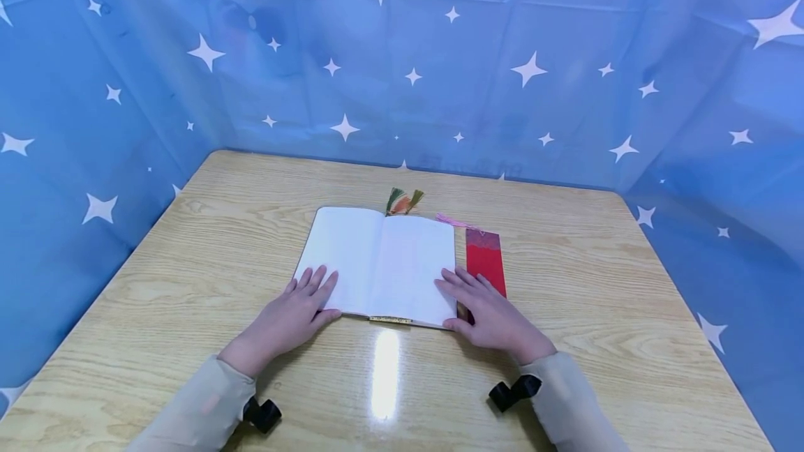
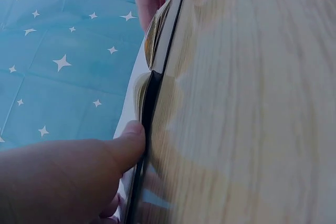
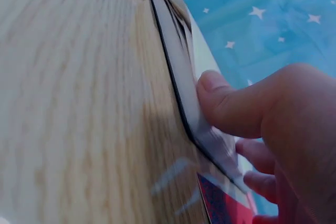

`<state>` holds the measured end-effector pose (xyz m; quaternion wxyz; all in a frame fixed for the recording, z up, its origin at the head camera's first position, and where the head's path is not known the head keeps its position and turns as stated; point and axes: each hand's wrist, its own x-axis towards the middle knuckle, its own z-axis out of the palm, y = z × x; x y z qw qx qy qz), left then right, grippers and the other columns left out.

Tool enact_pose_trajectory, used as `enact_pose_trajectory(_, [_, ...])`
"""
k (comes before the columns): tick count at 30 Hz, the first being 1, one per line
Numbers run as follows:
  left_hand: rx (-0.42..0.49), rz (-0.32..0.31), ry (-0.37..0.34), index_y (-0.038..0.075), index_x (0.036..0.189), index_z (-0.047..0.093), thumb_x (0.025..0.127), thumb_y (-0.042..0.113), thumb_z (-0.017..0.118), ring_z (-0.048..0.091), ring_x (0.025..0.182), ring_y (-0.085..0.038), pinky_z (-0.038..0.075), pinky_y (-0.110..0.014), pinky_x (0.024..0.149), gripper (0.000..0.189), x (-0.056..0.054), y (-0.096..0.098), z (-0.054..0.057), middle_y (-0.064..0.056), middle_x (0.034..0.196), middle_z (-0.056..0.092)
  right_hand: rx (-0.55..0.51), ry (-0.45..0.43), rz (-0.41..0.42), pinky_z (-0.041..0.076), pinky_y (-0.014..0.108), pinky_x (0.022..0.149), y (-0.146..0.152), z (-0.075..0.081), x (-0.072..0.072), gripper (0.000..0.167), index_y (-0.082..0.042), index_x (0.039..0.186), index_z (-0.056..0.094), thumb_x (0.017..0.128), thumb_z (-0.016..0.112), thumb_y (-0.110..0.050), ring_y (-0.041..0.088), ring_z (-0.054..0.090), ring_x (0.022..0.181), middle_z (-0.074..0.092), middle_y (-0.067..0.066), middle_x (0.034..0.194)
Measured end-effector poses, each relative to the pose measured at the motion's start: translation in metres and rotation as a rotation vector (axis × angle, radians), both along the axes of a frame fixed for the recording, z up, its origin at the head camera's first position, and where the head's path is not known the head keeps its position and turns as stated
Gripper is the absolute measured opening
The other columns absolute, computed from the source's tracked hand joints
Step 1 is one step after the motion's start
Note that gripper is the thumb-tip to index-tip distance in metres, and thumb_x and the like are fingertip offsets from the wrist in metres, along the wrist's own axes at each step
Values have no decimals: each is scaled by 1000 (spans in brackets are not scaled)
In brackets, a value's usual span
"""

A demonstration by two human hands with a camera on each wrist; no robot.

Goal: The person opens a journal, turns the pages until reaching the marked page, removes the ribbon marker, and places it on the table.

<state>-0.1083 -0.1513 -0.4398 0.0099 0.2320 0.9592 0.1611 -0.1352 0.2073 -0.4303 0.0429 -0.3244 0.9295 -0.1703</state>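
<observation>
A notebook (image 1: 408, 264) with blank white pages and a dark cover lies open on the table. My left hand (image 1: 292, 319) rests on the lower left corner of its left page, fingers extended, thumb (image 2: 131, 142) against the bottom edge. On the lower right side, my right hand (image 1: 493, 316) lies with straight fingers over the page edge, its thumb (image 3: 220, 100) along the page block. A red bookmark (image 1: 485, 264) with a pink tassel (image 1: 457, 222) lies right of the notebook, its lower part hidden under my right hand.
Green and orange tassels (image 1: 402, 202) stick out above the notebook's spine, and a gold strip (image 1: 390, 320) shows at its bottom. The wooden table (image 1: 188, 264) meets a blue curtain (image 1: 440, 40) with white stars at its far and side edges.
</observation>
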Motion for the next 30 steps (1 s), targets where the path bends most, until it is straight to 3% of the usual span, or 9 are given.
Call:
enact_pose_trajectory(17, [3,7,-16,2,142,35,95,41,50,23,133,-43,22,-57,104,63,0,2,-4,-25,144,29,-40,39,-18,20,52,107,-6,1,2,63,-20,139,45,84,65,-43,27,28,136,40,5,144])
enact_pose_trajectory(30, [-13,23,-70,1,143,33,96,40,47,19,134,-44,20,-59,104,63,0,5,4,-26,146,25,-80,84,-26,21,51,108,-14,0,-1,56,-19,136,50,85,66,-39,27,37,131,48,6,137])
